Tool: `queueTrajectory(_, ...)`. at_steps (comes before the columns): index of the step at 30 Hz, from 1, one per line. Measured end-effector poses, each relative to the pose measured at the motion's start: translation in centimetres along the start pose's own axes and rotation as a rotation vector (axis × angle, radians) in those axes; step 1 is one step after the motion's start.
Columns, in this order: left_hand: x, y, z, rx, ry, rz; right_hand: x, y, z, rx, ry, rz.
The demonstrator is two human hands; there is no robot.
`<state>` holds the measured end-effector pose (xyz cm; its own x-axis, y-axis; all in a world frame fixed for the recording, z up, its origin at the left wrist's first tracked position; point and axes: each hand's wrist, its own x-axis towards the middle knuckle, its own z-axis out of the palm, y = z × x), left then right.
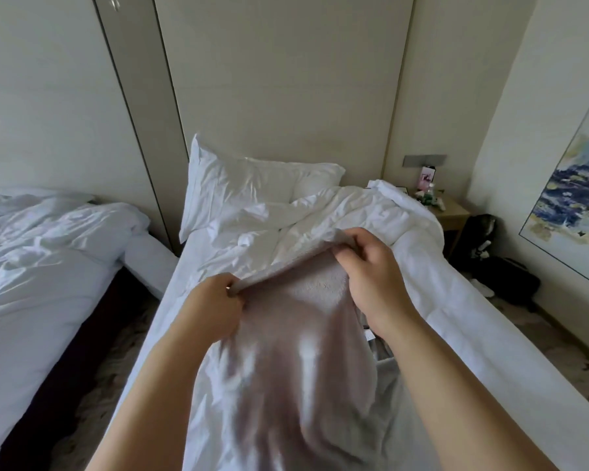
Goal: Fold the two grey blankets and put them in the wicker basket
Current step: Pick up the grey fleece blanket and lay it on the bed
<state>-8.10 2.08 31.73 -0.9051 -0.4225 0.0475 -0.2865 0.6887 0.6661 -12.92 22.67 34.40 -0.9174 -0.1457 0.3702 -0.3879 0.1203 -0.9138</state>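
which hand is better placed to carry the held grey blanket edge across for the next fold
Probably the right hand: it grips the grey blanket at the higher, farther corner. The left hand pinches the nearer corner low and can anchor it.

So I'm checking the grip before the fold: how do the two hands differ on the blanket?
The right hand is farther up the bed and higher than the left hand. The right curls over the blanket edge from above, knuckles up; the left pinches it from the side. Both are shut on the same top edge, with the rest hanging toward the camera.
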Motion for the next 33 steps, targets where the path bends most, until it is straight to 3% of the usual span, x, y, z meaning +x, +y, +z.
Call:
queueTrajectory(5,-2.3,3.4,0.1,-0.621,-0.381,0.313,1.4,-3.3,2.5,-0.006,-0.202,-0.133)
queueTrajectory(6,-2.5,3.9,0.4,-0.615,-0.363,0.323,1.6,-3.3,2.8,-0.019,-0.219,-0.113)
queueTrajectory(10,-2.1,4.3,0.5,-0.512,-0.025,0.244,1.7,-1.7,2.8,0.090,-0.296,0.026)
queueTrajectory(14,-1.5,4.4,-0.2,-0.637,-0.026,0.322,0.6,2.2,1.8,0.198,-0.664,0.235)
queueTrajectory(18,-0.2,4.7,-0.9,-0.849,0.161,0.341,-1.6,8.5,2.1,-0.216,-1.001,0.504)
queueTrajectory(20,0.8,4.8,-1.6,-0.904,0.228,0.270,-2.7,11.8,2.2,-0.486,-1.030,0.627)
queueTrajectory(22,2.2,4.6,-2.0,-0.785,0.186,0.207,-3.3,14.2,1.9,-0.633,-0.954,0.723)
queueTrajectory(24,3.5,4.7,-2.4,-0.539,0.037,0.199,-2.3,14.8,0.8,-0.694,-0.881,0.776)
queueTrajectory(26,4.6,4.9,-3.3,-0.328,0.034,0.261,0.6,13.3,-0.7,-0.684,-0.710,0.699)
queueTrajectory(28,5.6,5.5,-5.0,-0.345,0.236,0.300,4.2,10.6,-2.4,-0.406,-0.345,0.497)
queueTrajectory(31,5.8,6.5,-7.6,-0.616,0.606,0.284,7.3,5.9,-5.2,0.005,0.331,0.087)
queueTrajectory(33,5.0,7.4,-7.4,-0.680,0.578,0.285,7.4,5.2,-6.5,-0.057,0.507,-0.059)
